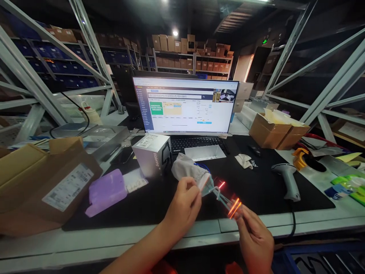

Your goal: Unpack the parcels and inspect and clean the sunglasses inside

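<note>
Clear packet (221, 196) spans left hand (182, 207) to right hand (255, 238), both pinched on its ends, in front of keyboard (196, 144), long axis left-right

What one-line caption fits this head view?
Left hand and right hand hold a small clear plastic packet lit by red scanner light above a black desk mat.

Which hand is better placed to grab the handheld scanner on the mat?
Right, probably. The right hand is nearer the scanner, which lies at its side of the mat. The left hand pinches the clear bag farther away.
</note>
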A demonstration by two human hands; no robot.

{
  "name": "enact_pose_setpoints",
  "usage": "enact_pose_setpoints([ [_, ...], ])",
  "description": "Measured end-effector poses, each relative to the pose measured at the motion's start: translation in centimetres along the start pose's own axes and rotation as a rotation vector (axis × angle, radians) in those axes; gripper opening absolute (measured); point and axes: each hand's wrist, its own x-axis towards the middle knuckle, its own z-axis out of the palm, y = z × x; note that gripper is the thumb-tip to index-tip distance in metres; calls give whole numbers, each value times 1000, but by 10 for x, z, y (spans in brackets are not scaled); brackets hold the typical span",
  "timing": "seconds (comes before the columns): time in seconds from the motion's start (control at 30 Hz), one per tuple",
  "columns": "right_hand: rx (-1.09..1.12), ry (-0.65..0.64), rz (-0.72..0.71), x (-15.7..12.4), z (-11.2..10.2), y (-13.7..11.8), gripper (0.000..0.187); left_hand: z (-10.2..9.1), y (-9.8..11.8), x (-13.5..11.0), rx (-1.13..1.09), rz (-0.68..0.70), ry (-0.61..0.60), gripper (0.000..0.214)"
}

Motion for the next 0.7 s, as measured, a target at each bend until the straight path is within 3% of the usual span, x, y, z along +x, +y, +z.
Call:
enact_pose_setpoints([
  [0.1,88,-104,-189,-2,1,9,42,-8,-3,-1,20,25,30,20],
  [0.2,111,-242,-357,0,-5,19,61,-25,-1,21,30,46,46,22],
  [0.27,70,-318,-405,2,-10,22,64,-35,5,48,66,62,-78,19],
  [0.37,32,-369,-452,6,-15,22,64,-42,17,92,252,76,-437,9],
  [0.43,24,-367,-471,9,-17,21,64,-38,23,113,376,72,-591,17],
  [0.57,34,-392,-492,16,-13,16,64,-19,31,127,416,86,-707,37],
  [0.7,21,-353,-431,23,0,3,66,-5,33,133,297,136,-839,39],
])
